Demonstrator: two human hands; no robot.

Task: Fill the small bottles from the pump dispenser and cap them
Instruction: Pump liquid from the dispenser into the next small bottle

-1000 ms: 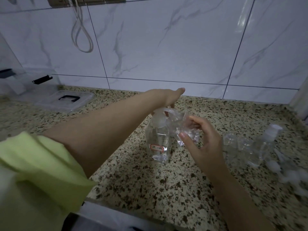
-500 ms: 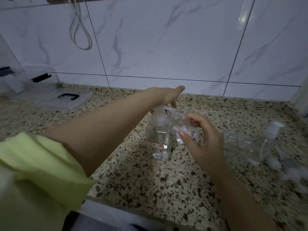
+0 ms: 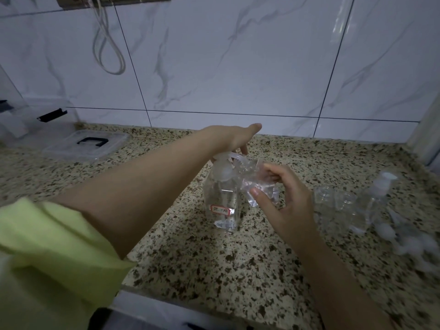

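A clear pump dispenser [image 3: 222,198] with a small red-edged label stands in the middle of the speckled counter. My left hand [image 3: 234,139] lies on top of its white pump head, fingers straight and pressing down. My right hand [image 3: 283,203] grips a small clear bottle [image 3: 260,184], tilted with its mouth up against the pump's spout. More small clear bottles [image 3: 333,206] stand to the right, two with open mouths and one [image 3: 378,189] with a white spray top. Loose white caps [image 3: 404,239] lie blurred at the far right.
A clear plastic lid with a black handle [image 3: 88,144] lies at the back left beside a clear box [image 3: 28,120]. A white cable loop [image 3: 107,51] hangs on the marble-tiled wall. The counter's front edge [image 3: 214,298] runs below my arms.
My left hand has sunk a little on the pump head. My right hand keeps the small bottle at the spout, almost unmoved. The camera has shifted slightly.
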